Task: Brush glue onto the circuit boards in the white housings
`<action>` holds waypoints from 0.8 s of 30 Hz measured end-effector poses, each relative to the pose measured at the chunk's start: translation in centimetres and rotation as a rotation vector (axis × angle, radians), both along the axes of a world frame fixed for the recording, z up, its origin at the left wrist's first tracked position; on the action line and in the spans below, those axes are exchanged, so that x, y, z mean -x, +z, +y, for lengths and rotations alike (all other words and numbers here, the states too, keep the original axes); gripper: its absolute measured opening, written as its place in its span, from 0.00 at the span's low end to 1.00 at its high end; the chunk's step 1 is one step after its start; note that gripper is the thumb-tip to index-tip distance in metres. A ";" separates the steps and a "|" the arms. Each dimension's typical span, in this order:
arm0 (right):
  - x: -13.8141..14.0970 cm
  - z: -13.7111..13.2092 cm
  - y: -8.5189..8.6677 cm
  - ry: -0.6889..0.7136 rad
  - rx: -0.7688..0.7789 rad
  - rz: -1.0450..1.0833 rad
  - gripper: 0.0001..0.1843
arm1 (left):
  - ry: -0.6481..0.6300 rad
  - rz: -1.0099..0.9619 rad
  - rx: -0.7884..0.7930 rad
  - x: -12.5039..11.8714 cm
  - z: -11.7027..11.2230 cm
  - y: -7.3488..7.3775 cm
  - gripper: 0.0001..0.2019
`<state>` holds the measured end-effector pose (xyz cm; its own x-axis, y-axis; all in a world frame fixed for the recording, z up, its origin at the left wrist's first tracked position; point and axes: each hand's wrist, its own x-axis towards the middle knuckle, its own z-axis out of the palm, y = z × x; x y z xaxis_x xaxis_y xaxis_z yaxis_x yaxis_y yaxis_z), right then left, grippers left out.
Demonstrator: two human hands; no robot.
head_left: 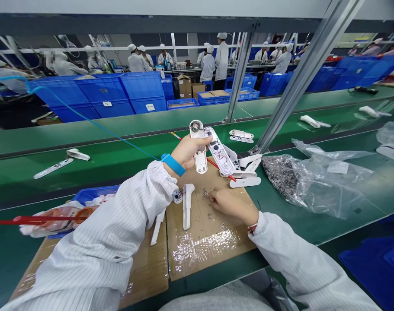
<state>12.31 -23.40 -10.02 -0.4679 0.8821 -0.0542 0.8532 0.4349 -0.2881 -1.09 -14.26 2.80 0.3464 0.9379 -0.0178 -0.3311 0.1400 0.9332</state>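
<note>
White pinstriped sleeves (99, 237); blue wristband (173, 165) left, red bracelet (252, 227) right.

A: What crosses the room?
B: A long green belt (119, 164), with 2 slanted metal posts (240, 75) rising near it.
A: And beyond?
B: Stacked blue crates (143, 86), cardboard boxes (184, 87), then a workbench (188, 69) farther back.

The sleeve (99, 233) behind the left hand (187, 152) is white with thin grey stripes; the wristband (173, 165) close to this hand is bright blue. In this hand, the panel (220, 152) is white with red wires (222, 157). Below the right hand (229, 204) the cardboard (184, 255) is brown, and to its right the tabletop (290, 220) is dark green.
</note>
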 end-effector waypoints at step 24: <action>1.0 -3.1 5.7 -0.686 -0.095 1.667 0.16 | 0.409 -0.155 -0.325 -5.1 -3.4 -1.8 0.16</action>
<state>11.35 -26.55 -4.36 0.4388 0.8932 0.0980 -0.2603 0.2308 -0.9376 3.99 -17.62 0.98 -0.0727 0.9455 0.3174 -0.4353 -0.3164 0.8428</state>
